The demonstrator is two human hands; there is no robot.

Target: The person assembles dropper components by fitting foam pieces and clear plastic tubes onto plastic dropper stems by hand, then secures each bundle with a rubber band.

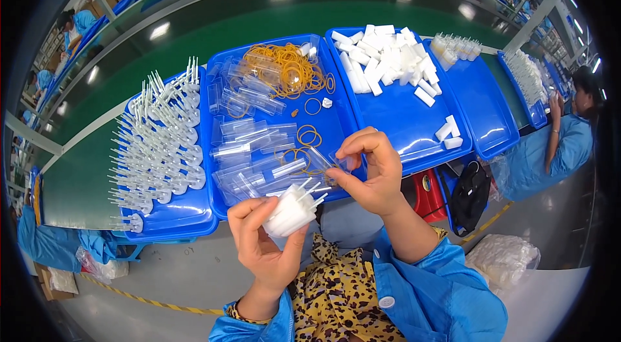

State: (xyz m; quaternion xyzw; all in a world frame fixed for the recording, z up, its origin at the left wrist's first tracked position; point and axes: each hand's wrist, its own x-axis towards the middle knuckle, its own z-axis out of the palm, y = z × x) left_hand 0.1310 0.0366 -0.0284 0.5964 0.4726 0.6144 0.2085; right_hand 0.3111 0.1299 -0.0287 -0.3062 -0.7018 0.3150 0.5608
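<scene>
My left hand (268,248) is closed around a bundle of white pieces (292,211) with thin white stems sticking out toward the upper right. To its right, the thumb and fingers of my right hand (372,170) pinch a transparent plastic piece (348,162) above the near edge of a blue tray (330,125). That tray carries transparent plastic tubes (259,138), a heap of yellow rubber bands (278,67) and a few loose bands. The exact shape of the pinched piece is hard to make out.
Left stands a blue tray (200,216) of white stemmed parts (158,141); right, one with white blocks (385,60). Farther right, another blue tray (482,106) holds a stemmed bundle (456,47). A co-worker (572,141) sits far right. A green conveyor belt (226,18) runs behind.
</scene>
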